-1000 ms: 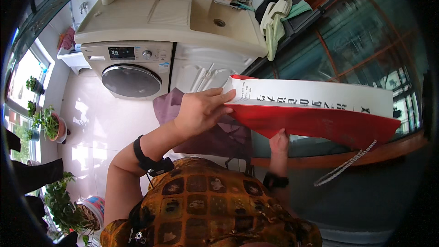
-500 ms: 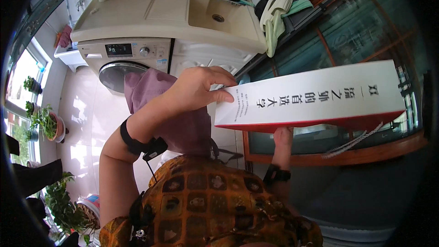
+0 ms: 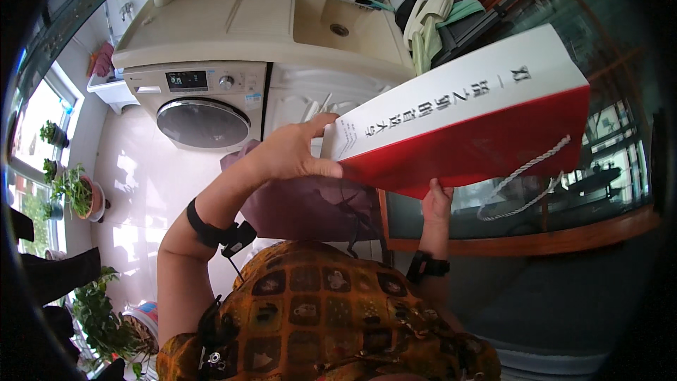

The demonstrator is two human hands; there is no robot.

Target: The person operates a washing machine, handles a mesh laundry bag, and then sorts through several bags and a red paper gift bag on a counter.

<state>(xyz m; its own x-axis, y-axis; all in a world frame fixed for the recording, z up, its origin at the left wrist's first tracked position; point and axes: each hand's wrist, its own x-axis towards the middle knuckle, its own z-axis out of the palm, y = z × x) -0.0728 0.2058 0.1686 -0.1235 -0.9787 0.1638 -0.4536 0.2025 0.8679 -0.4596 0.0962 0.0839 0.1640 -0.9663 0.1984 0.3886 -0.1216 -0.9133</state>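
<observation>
The person is holding the bag (image 3: 486,130) aslant in mid-air, in front of the glass panes (image 3: 613,141) and lower than the sink (image 3: 363,28). The left hand (image 3: 293,148) is gripping the bag's near end, its thumb lying at the red edge while its fingers are reaching over the far side of the white panel. The right hand (image 3: 438,201) is gripping the lower red edge with its thumb showing; its other fingers are hiding behind.

Steady handling is calling, in all likelihood, for light, even pressure from both hands, since a hard squeeze is risking creases in the panel. The right hand is probably best placed for bearing weight, leaving the left for steering, with the rope (image 3: 525,166) hanging free of the fingers.

The bag is looking like stiff, smooth paper, its long narrow side meeting the broad red face at a crisp fold. The rope is showing a pale twist and is drooping in a loop. Below the left forearm, a purple cloth (image 3: 310,208) is falling in soft, matte folds.
</observation>
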